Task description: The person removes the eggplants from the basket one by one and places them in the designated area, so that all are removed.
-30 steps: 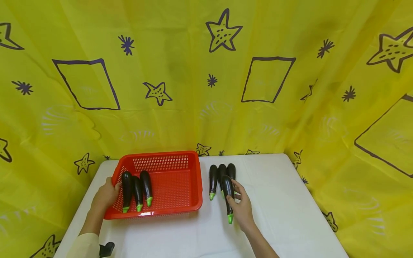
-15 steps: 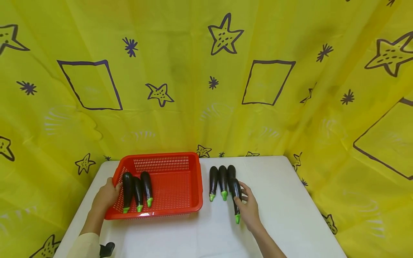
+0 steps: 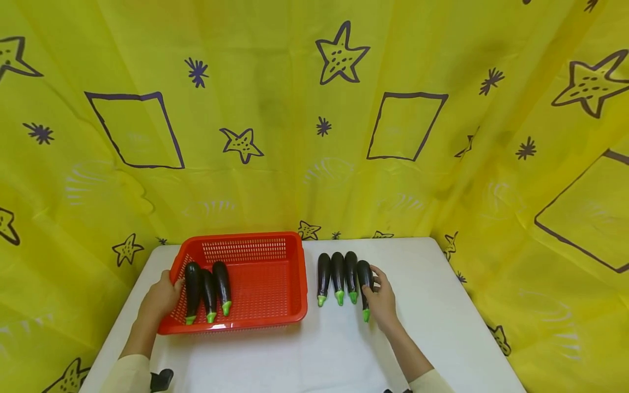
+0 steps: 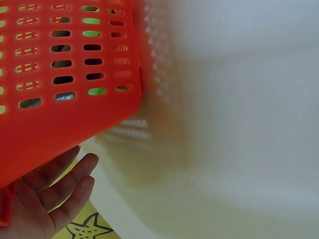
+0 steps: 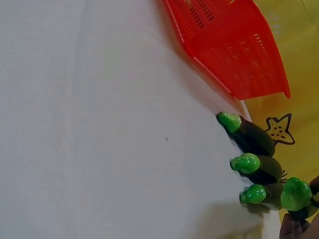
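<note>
In the head view, my left hand [image 3: 162, 296] grips the left rim of a red plastic basket [image 3: 265, 322], its thumb over the edge. The left wrist view shows that hand's fingers [image 4: 75, 177] beneath the basket's outer wall. Three dark eggplants with green stem ends lie side by side in the basket's left part, the middle eggplant [image 3: 208, 295] slightly lower. My right hand [image 3: 383, 300] holds another eggplant [image 3: 365, 273] at the right end of a row on the table. Three more eggplants [image 3: 337, 275] make up that row. The held one's green end [image 5: 296, 194] faces the right wrist camera.
A white-covered table [image 3: 255, 360] carries everything. Yellow patterned curtain [image 3: 295, 109] hangs behind and along both sides. Between the basket's right wall and the row of eggplants runs a narrow strip of tablecloth.
My right hand has moved the held eggplant rightward, then slightly back toward the curtain, from above the row to its right end. My left hand stays on the basket.
</note>
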`<state>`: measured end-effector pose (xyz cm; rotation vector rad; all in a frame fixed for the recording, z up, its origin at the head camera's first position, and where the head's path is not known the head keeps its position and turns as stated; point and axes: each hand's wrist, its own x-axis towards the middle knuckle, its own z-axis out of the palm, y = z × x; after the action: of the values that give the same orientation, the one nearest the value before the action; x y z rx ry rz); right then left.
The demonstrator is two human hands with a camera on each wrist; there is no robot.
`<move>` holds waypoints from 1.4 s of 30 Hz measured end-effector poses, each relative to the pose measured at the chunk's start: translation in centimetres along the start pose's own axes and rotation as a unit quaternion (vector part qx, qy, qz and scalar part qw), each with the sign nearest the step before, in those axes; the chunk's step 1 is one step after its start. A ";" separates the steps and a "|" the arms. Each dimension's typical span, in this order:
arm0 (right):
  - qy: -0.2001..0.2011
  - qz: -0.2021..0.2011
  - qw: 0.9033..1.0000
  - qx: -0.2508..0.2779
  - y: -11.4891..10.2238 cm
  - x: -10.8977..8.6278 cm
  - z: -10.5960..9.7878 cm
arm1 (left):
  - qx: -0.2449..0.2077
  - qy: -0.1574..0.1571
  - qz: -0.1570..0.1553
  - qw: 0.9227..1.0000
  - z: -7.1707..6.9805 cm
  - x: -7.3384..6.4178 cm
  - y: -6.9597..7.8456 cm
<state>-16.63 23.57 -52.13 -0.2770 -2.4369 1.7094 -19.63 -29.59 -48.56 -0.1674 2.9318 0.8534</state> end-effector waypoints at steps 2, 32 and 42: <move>0.001 -0.001 1.000 -0.007 0.3 0.7 0.0 | 0.003 0.000 0.001 1.000 0.0 0.0 -0.1; 0.023 -0.008 0.987 -0.162 2.6 7.3 1.5 | -0.004 -0.006 0.001 1.000 0.1 0.0 -0.3; 0.018 0.001 0.988 -0.155 2.7 7.1 1.4 | 0.002 -0.009 -0.001 1.000 -0.1 0.0 0.0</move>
<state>-23.69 24.91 -55.05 -0.3431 -2.6702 1.3078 -19.66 -29.63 -48.49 -0.1608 2.9161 0.8453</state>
